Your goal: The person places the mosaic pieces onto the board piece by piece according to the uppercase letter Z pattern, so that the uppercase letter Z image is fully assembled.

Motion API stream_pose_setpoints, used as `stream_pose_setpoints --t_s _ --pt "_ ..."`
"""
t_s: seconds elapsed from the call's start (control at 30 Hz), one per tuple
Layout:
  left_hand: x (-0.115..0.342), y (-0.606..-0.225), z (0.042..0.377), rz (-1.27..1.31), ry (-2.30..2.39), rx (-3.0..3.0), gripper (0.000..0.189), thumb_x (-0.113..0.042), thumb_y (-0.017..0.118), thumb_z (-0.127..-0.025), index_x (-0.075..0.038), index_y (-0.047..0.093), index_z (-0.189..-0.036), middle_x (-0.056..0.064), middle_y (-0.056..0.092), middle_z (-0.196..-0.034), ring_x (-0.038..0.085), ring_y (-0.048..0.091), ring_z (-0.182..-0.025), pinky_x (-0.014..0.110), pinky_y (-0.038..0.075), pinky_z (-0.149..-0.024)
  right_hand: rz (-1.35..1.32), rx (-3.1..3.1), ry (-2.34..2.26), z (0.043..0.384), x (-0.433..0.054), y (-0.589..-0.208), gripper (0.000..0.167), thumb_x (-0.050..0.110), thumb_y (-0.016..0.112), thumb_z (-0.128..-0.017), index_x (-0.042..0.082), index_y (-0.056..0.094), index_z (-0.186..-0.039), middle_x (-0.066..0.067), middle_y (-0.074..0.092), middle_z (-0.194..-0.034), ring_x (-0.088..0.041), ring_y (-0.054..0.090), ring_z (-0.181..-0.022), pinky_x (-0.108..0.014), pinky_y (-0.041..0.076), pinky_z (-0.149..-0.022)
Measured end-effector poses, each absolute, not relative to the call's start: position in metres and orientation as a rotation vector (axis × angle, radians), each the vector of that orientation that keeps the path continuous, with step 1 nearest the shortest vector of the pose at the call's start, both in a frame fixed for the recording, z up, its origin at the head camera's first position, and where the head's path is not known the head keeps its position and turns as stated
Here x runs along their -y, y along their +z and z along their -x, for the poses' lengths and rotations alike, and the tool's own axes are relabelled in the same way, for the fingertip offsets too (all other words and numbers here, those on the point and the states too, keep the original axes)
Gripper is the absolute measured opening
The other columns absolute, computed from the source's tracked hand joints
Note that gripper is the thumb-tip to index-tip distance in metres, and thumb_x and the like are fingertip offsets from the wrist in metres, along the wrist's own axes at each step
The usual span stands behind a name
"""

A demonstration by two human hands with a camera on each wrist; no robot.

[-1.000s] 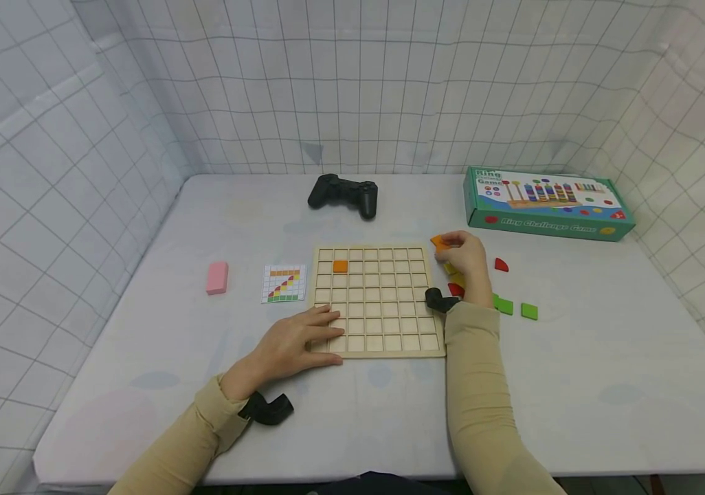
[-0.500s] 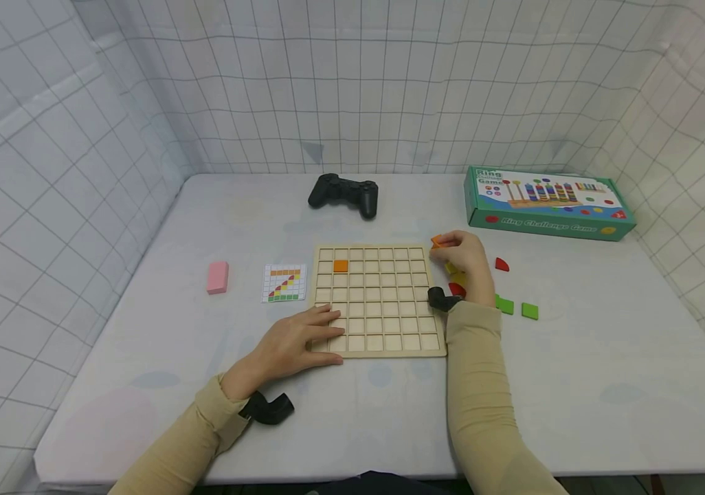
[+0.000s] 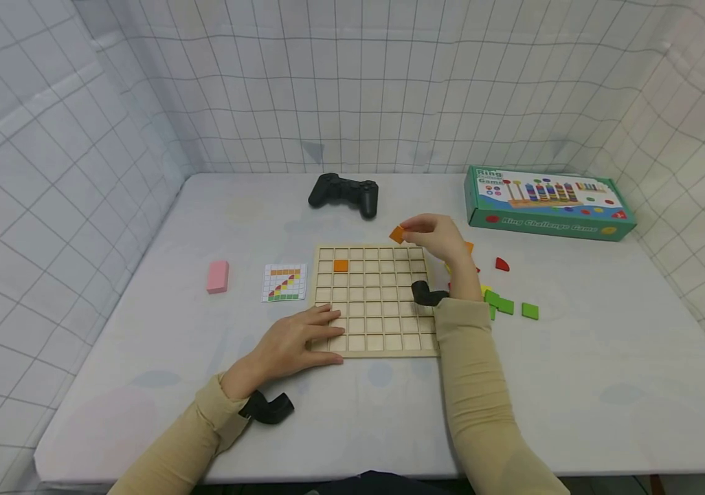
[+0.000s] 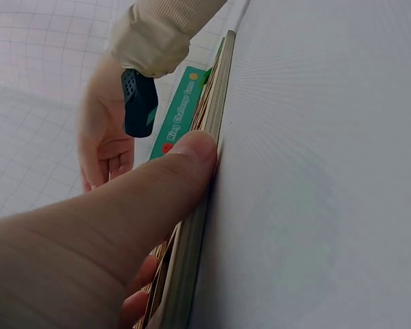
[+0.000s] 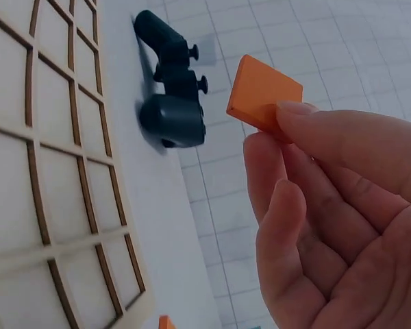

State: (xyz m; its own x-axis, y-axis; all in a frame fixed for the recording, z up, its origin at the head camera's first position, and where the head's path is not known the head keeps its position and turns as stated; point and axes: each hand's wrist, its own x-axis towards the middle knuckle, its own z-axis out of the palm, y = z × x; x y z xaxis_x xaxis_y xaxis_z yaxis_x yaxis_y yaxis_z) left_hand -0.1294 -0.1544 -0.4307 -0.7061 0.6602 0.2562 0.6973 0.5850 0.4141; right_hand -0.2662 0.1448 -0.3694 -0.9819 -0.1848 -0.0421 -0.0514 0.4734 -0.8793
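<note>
Between thumb and fingers, my right hand (image 3: 438, 237) pinches an orange square tile (image 5: 264, 94), held in the air over the far right edge of the wooden grid board (image 3: 382, 309). Another orange tile (image 3: 341, 265) lies in a cell near the board's far left corner. My left hand (image 3: 295, 345) rests on the near left corner of the board with fingers spread; in the left wrist view its thumb (image 4: 195, 152) lies against the board's edge. Left of the board lies a printed pattern card (image 3: 284, 282) with orange, red, yellow and green shapes.
Several green tiles (image 3: 504, 306), a red quarter-round piece (image 3: 501, 264) and partly hidden yellow and orange pieces lie right of the board. A black game controller (image 3: 343, 195) and a green game box (image 3: 549, 203) stand at the back. A pink block (image 3: 218, 276) sits at left.
My right hand has lifted the orange tile from the pieces at the right and carried it left to the board's far edge. My left hand has stayed in place.
</note>
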Motion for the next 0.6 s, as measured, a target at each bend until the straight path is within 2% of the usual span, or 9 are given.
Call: stream_pose_setpoints --t_s 0.43,0.6 --pt "0.155 -0.429 0.130 1.160 -0.756 2.747 0.050 -0.046 0.073 -0.077 -0.014 0.070 -0.115 0.007 0.055 -0.133 0.026 0.043 -0.129 0.041 0.036 -0.105 0.422 -2.589 -1.335 0.268 -0.086 -0.380 0.022 0.020 0.064 -0.090 0.010 0.071 -0.108 -0.006 0.067 -0.106 -0.022 0.060 -0.094 -0.036 0.050 -0.082" --pt "0.154 -0.430 0.130 1.163 -0.763 2.742 0.050 -0.047 0.073 -0.077 -0.014 0.070 -0.115 0.007 0.055 -0.132 0.026 0.043 -0.129 0.040 0.036 -0.105 0.435 -2.618 -1.212 0.267 -0.075 -0.386 0.020 0.018 0.063 -0.091 0.010 0.071 -0.108 -0.007 0.067 -0.107 -0.023 0.060 -0.097 -0.036 0.049 -0.084"
